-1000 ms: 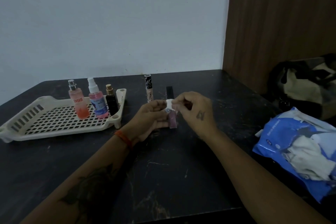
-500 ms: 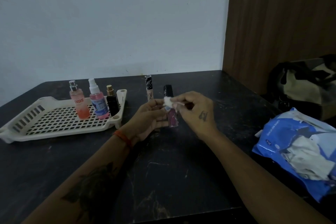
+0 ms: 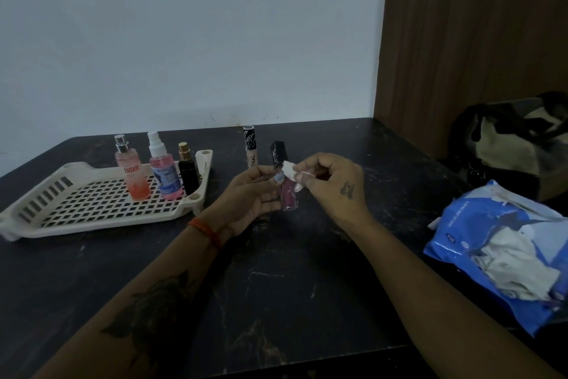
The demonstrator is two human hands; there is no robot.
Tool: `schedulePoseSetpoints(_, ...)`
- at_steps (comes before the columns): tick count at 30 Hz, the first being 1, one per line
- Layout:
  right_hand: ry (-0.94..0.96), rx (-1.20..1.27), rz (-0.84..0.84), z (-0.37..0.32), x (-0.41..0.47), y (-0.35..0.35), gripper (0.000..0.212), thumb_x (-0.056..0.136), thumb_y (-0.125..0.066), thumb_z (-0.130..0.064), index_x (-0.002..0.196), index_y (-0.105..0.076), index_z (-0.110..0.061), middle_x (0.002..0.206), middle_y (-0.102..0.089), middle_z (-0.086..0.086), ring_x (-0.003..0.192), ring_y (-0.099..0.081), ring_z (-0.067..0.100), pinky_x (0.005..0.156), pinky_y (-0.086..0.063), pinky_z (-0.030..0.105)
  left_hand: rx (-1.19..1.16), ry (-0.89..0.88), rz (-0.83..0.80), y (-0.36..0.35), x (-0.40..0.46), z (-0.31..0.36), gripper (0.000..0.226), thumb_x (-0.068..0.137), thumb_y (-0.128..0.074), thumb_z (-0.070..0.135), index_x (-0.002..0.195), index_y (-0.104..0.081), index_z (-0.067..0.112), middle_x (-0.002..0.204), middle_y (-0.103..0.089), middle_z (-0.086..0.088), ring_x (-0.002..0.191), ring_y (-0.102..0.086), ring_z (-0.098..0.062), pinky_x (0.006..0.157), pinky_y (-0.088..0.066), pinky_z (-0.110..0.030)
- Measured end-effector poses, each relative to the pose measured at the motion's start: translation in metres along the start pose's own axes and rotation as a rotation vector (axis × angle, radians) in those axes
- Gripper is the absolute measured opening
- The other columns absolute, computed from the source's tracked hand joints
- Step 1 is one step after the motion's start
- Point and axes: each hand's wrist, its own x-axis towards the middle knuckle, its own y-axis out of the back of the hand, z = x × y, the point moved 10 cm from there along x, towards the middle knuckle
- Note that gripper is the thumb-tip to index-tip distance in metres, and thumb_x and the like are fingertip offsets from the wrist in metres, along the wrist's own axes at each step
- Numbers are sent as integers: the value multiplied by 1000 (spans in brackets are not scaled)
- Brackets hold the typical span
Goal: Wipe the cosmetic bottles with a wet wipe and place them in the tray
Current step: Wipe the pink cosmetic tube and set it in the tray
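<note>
lip gloss tube (image 3: pixel 289 198): pink body, black cap at 12 o'clock, roughly upright, cap tipped a little toward 11; held above the bench near centre frame, between both hands
left fingers (image 3: pixel 278 177): curled round the tube's upper body from 9 o'clock, thumb tip on the front just below the cap; firm hold
left hand (image 3: pixel 255 194): palm faces right, orange thread band (image 3: pixel 206 231) on the wrist, tattoo further down the forearm
right fingers (image 3: pixel 302 177): pinched shut on a small folded wet wipe (image 3: pixel 290 170), pressed against the tube at the cap join, from 3 o'clock
right hand (image 3: pixel 333 185): back faces the camera, small tattoo on it
concealer tube (image 3: pixel 250 147): stands upright on the bench at 11 o'clock of the hands, just behind the left fingers, patterned black cap, beige body
tray (image 3: pixel 92 218): cream, slotted base, on the bench at 9 o'clock of the hands, well apart from them
bottles in tray: three upright in a row along the tray's far right end; peach spray bottle (image 3: pixel 132 172) with red lettering, pink pump bottle (image 3: pixel 164 171) with blue label, small black bottle (image 3: pixel 187 174) with gold top; near each other, whether touching cannot be told
wipes pack (image 3: pixel 498 243): blue, opened, white wipe bunched at the mouth; on the bench at 4 o'clock, right edge of frame
bag (image 3: pixel 519 139): dark and beige, at 2 o'clock beyond the bench corner
bench (image 3: pixel 292 295): dark, scuffed with pale marks
</note>
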Motion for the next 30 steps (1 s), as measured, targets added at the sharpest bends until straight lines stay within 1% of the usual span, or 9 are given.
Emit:
schedulePoseSetpoints(4, -60, 73, -212, 3, -5, -20, 15, 69, -76, -6, 72, -70, -19, 66, -65, -10, 57, -57, -4, 53, -47, 8, -22, 16, 13, 3, -1, -2, 21, 88, -44, -7, 100, -54, 6, 100, -65, -14, 79, -70, -22, 64, -59, -33)
schedulePoseSetpoints(9, -40, 61, -71, 5, -1, -5, 15, 70, -74, -4, 75, -70, -17, 66, -62, -8, 59, -55, -2, 53, -47, 8, -13, 17, 14, 0, 0, -2, 19, 88, -48, -1, 106, -54, 4, 104, -65, -15, 83, -70, -23, 65, -59, -34)
schedulePoseSetpoints(13, -66, 73, -282, 5, -7, -25, 16, 70, -75, -4, 78, -70, -16, 70, -64, -7, 59, -56, -4, 53, -46, 7, -30, 19, 31, 2, 1, -3, 19, 89, -42, -6, 99, -54, 4, 98, -64, -14, 75, -71, -20, 60, -58, -31)
schedulePoseSetpoints(17, -35, 23, -70, 4, 0, -2, 15, 71, -73, -3, 76, -71, -17, 67, -61, -8, 56, -54, -4, 52, -43, 5, -20, 11, 22, 2, 2, -1, 14, 90, -47, 1, 99, -56, 7, 103, -66, -14, 85, -70, -23, 67, -59, -34)
schedulePoseSetpoints(18, -28, 43, -79, 2, 0, -2, 15, 71, -73, -3, 77, -71, -17, 67, -62, -8, 57, -54, -4, 52, -43, 5, -20, 10, 17, 2, 2, -1, 15, 90, -46, 1, 100, -56, 7, 104, -66, -14, 86, -70, -23, 68, -59, -35)
schedulePoseSetpoints(22, -58, -56, -405, 3, -13, -36, 19, 69, -76, -8, 73, -70, -26, 75, -62, -17, 67, -57, -6, 57, -44, 5, 30, 13, 26, 4, 1, -1, 16, 91, -45, 2, 102, -56, 7, 102, -64, -10, 82, -68, -17, 64, -58, -29)
schedulePoseSetpoints(26, -10, -39, -133, 0, -2, -7, 15, 70, -75, -4, 79, -73, -15, 77, -66, -4, 63, -54, -1, 55, -44, 7, -36, 28, 31, 5, 1, -2, 18, 90, -43, -2, 100, -55, 6, 102, -66, -14, 85, -70, -24, 67, -59, -33)
schedulePoseSetpoints(27, -8, -20, -145, -1, -2, -7, 15, 70, -75, -5, 81, -73, -16, 78, -66, -4, 65, -55, 0, 56, -45, 8, -37, 28, 24, 4, 1, -2, 18, 89, -43, -2, 99, -56, 7, 102, -66, -13, 85, -70, -23, 67, -59, -33)
schedulePoseSetpoints(30, -33, -85, -447, 2, -14, -37, 17, 69, -76, -9, 82, -73, -20, 80, -64, -14, 74, -58, -2, 63, -45, 9, 4, 34, 34, 4, 0, -2, 22, 89, -43, -2, 102, -57, 8, 105, -65, -10, 85, -69, -18, 65, -58, -30)
